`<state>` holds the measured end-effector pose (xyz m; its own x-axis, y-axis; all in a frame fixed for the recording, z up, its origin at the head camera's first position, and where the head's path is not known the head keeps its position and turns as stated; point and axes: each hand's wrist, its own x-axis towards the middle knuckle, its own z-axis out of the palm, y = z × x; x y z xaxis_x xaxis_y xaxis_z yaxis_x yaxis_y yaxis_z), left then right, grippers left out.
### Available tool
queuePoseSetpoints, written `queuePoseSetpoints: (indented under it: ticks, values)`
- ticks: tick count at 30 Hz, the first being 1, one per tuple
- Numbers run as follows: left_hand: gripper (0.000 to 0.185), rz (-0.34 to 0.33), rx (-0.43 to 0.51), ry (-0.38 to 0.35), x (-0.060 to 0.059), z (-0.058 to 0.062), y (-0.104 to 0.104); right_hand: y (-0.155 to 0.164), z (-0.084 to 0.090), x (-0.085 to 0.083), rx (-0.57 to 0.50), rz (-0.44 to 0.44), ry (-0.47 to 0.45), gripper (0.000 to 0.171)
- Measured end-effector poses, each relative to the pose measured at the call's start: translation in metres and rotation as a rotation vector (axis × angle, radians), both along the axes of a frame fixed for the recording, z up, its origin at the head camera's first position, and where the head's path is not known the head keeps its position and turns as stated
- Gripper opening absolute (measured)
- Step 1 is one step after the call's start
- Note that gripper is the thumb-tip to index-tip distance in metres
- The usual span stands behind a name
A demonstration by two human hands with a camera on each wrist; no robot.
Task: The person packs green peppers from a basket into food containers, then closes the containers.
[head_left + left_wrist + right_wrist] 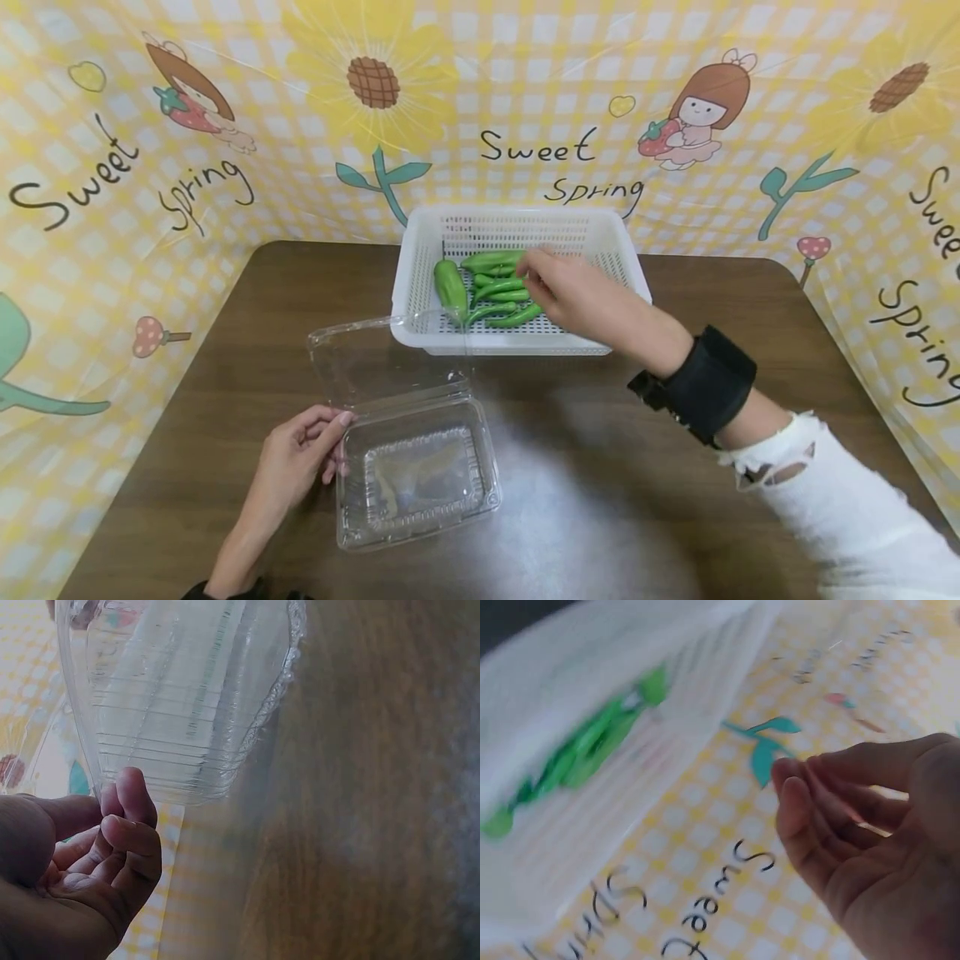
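Landmark: the clear clamshell box [420,479] lies open near the front middle of the brown table [675,533]; its lid [382,358] is folded back toward the far side.
Left hand: the left hand [300,454] rests at the box's left edge, fingertips touching the rim; in the left wrist view the fingers [127,825] are loosely curled and grip nothing; the box wall [180,697] is just above them.
Basket: the white basket [630,275] stands just beyond the box, its near rim touching or just beside the raised lid edge; which, I cannot tell.
Peppers: the green peppers [491,292] lie in a loose heap inside the basket, toward its left and middle.
Right hand: the right hand [570,292] reaches over the basket's near rim, beyond and to the right of the box, fingers above the peppers; in the right wrist view the fingers [817,802] are relaxed, narrowly parted, holding nothing.
Open room: bare table to the right of the box and in front of the basket; a narrower strip to the left of the box.
Edges: a patterned backdrop [547,150] walls the table on the far side, left and right of the box.
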<state>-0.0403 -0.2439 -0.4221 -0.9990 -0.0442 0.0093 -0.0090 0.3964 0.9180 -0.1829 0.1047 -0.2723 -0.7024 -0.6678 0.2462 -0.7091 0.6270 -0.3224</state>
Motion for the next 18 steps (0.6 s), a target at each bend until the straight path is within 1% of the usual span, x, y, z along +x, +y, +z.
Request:
queuePoseSetpoints:
  ticks: [2, 5, 9, 12, 14, 18]
  values:
    - [0.021, 0.002, -0.002, 0.001, 0.0, 0.0, 0.0, -0.001, 0.005, -0.013, 0.081, 0.015, 0.026, 0.016]
    - [0.02, 0.001, 0.003, 0.003, 0.0, 0.001, 0.001, -0.002, 0.005, -0.034, 0.203, 0.052, 0.099, 0.018]
    - [0.019, -0.005, 0.018, 0.006, 0.001, 0.001, 0.001, -0.003, -0.003, -0.059, 0.403, 0.129, 0.227, 0.022]
    - [0.02, -0.007, 0.033, 0.003, 0.0, 0.002, 0.0, -0.005, -0.01, -0.073, 0.536, 0.179, 0.291, 0.025]
    - [0.02, -0.007, 0.035, -0.001, 0.001, 0.002, 0.0, -0.008, -0.016, -0.08, 0.598, 0.19, 0.273, 0.028]
    - [0.021, -0.006, 0.029, -0.009, 0.001, 0.002, 0.0, -0.013, -0.028, -0.093, 0.704, 0.179, 0.182, 0.037]
